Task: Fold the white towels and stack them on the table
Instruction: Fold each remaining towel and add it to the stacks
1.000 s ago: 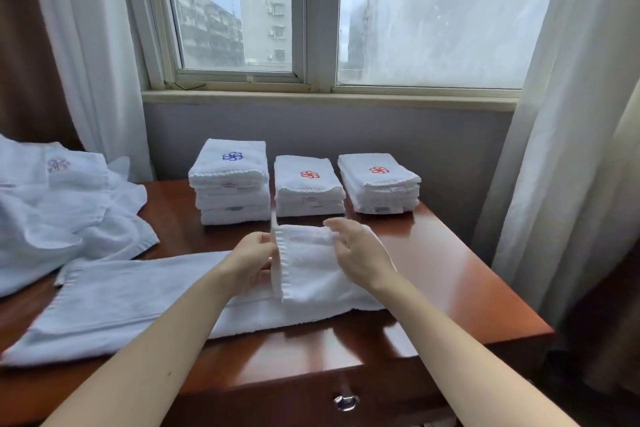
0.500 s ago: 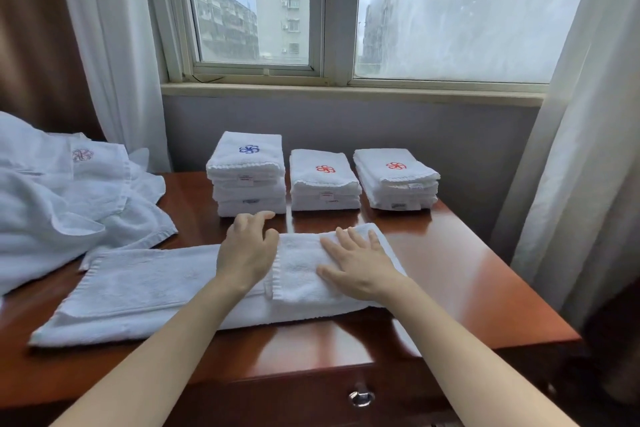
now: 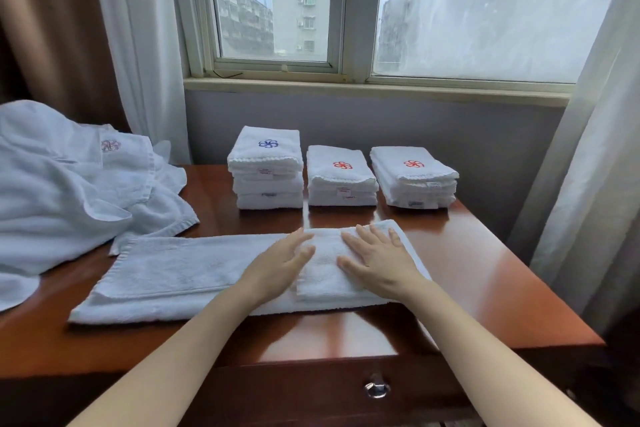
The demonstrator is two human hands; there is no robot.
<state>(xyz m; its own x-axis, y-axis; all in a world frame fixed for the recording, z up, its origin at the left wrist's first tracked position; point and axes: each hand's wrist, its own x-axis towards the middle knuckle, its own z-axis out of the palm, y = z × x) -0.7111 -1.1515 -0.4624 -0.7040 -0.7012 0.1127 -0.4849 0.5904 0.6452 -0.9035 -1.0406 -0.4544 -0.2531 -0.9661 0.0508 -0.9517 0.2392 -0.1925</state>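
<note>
On the table (image 3: 485, 274), towel (image 3: 173, 274) fold under flat left hand (image 3: 280, 263), flat right hand (image 3: 377, 263)

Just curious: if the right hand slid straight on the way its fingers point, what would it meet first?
Most likely the middle towel stack, the one with a red emblem. The right hand, flat on the half-folded towel, points slightly left toward it.

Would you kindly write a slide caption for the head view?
Left hand and right hand press flat on a part-folded towel, three folded stacks behind on the table.
</note>
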